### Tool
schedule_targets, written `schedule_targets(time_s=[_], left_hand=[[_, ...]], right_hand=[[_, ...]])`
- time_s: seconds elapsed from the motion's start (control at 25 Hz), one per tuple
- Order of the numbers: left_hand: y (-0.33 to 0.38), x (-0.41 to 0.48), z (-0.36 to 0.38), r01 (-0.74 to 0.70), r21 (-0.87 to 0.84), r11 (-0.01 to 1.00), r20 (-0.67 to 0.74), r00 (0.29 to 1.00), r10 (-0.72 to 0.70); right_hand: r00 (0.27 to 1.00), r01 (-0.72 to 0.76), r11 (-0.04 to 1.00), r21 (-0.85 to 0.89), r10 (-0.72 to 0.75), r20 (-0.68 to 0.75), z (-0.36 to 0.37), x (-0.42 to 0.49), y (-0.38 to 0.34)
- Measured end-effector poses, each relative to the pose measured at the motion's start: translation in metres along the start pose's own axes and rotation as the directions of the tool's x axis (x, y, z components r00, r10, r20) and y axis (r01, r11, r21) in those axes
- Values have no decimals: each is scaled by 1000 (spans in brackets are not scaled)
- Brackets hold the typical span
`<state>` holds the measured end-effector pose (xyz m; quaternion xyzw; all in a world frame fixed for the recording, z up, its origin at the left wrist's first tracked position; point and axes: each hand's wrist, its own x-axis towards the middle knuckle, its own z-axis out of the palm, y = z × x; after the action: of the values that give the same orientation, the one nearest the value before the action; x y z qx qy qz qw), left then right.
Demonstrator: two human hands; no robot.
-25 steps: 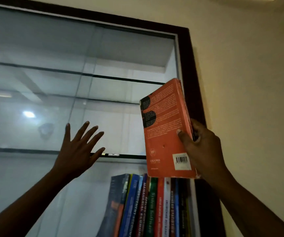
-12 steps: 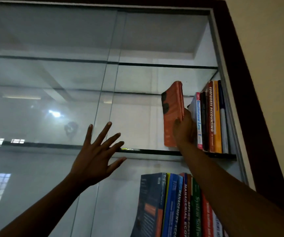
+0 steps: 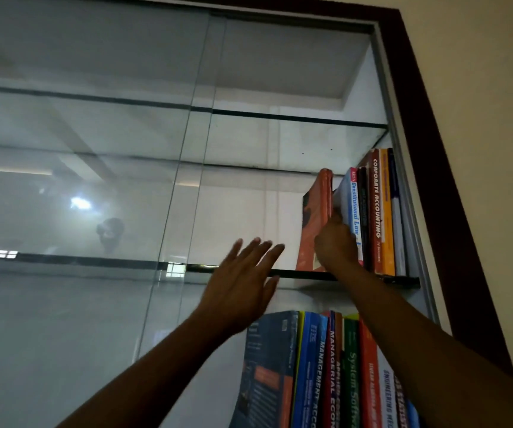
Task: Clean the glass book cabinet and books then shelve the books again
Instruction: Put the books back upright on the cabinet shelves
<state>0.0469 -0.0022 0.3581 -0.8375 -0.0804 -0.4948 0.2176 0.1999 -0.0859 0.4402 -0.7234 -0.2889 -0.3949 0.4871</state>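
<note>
— What are the fingers doing?
— The right hand's (image 3: 335, 247) fingers (image 3: 326, 242) are curling round the orange paperback book (image 3: 312, 217), which is standing on the glass shelf (image 3: 403, 278) just beside the row of upright textbooks (image 3: 378, 211). The left hand (image 3: 242, 288) is hovering nearby, fingers straight and spread.
— And progress?
— Shelving is looking well under way, with two rows standing. A second ago the book was in the air before the dark wooden cabinet frame (image 3: 452, 180).

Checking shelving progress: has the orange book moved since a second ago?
Yes. The orange book, earlier held in front of the cabinet frame, went left and now stands on the glass shelf beside the Constitutional Law book.
</note>
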Motion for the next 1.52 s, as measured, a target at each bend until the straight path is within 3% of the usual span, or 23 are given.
schedule_targets(time_s=[0.04, 0.12, 0.2, 0.24, 0.32, 0.36, 0.44, 0.52, 0.68, 0.84, 0.96, 1.04, 1.08, 1.12, 1.2, 1.28, 1.36, 1.44, 1.52], left_hand=[[5, 18, 5, 43, -120, 992, -51, 997, -49], [19, 56, 1, 230, -494, 839, 151, 973, -177], [36, 88, -4, 374, -747, 550, 310, 927, -209], [40, 99, -5, 477, -808, 346, 441, 879, -184], [43, 115, 2, 577, -814, 61, 574, 816, -59], [43, 118, 4, 589, -808, -28, 589, 808, -15], [41, 127, 11, 592, -796, -129, 592, 805, 42], [40, 129, 11, 590, -786, -187, 590, 805, 62], [46, 130, 7, 574, -792, -211, 575, 816, 63], [52, 124, 5, 584, -791, -182, 578, 811, 89], [58, 119, -2, 512, -856, 75, 505, 858, -91], [56, 101, -10, 312, -863, 398, 232, 944, -237], [54, 81, -17, 202, -816, 542, 79, 967, -243], [51, 54, -23, 116, -779, 616, -30, 975, -221], [46, -11, -28, 28, -740, 672, -100, 984, -151], [39, -83, -32, 117, -685, 719, -13, 985, -173], [31, -149, -40, 314, -654, 689, 169, 948, -271], [18, -219, -54, 559, -575, 597, 413, 829, -378], [4, -290, -73, 755, -475, 453, 575, 656, -490]], right_hand=[[1000, -14, 999, -29, 13, -29, 0, -2, 0], [992, 0, 995, -101, -13, -126, -1, -3, 2], [992, -13, 998, -54, 6, -122, -8, -1, 6], [994, 19, 1000, -23, -21, -107, -13, -1, 9], [990, 126, 989, 83, -120, -74, -19, -11, 15], [977, 205, 975, 82, -198, -85, -23, -18, 18], [903, 401, 897, -187, -421, -82, -30, -28, 29], [884, 454, 848, -271, -467, 19, -33, -31, 45], [879, 473, 797, -375, -455, 142, -29, -23, 63], [882, 469, 817, -334, -421, 210, -33, -21, 62], [914, 404, 914, 39, -405, 26, -49, -35, 57], [930, 369, 893, 257, -357, -91, -60, -56, 54], [930, 366, 873, 321, -358, -86, -65, -73, 54], [926, 366, 853, 373, -373, -58, -66, -92, 55], [908, 356, 798, 486, -419, 23, -67, -133, 57], [865, 284, 759, 586, -466, 185, -65, -172, 52], [754, 210, 758, 617, -527, 391, -59, -210, 44], [632, 109, 750, 653, -559, 537, -49, -256, 30], [498, 29, 747, 665, -587, 638, -34, -306, 11]])
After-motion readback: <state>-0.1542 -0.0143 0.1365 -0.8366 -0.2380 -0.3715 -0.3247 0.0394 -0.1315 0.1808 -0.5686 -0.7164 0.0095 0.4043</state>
